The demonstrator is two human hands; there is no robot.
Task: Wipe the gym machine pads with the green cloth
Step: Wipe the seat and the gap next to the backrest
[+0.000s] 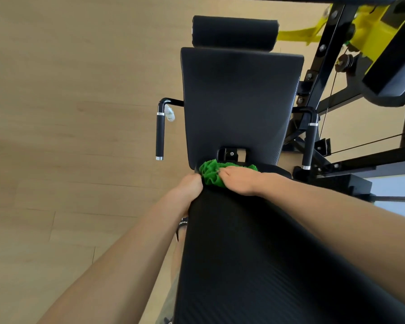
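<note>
A long black back pad [255, 253] runs from the bottom of the view up to the middle. Beyond it lies the black seat pad [239, 101], and past that a black roller pad [234, 31]. The green cloth [212, 173] is bunched at the far end of the back pad, where it meets the seat pad. My right hand [241, 181] lies flat over the cloth and presses it onto the pad. My left hand [188, 190] grips the left edge of the back pad beside the cloth, fingers curled under and hidden.
Black handles stand on each side of the seat, one at the left [160, 134] and one at the right [310, 141]. A black and yellow machine frame [365, 36] with cables fills the right. Light wooden floor [68, 113] spreads at the left.
</note>
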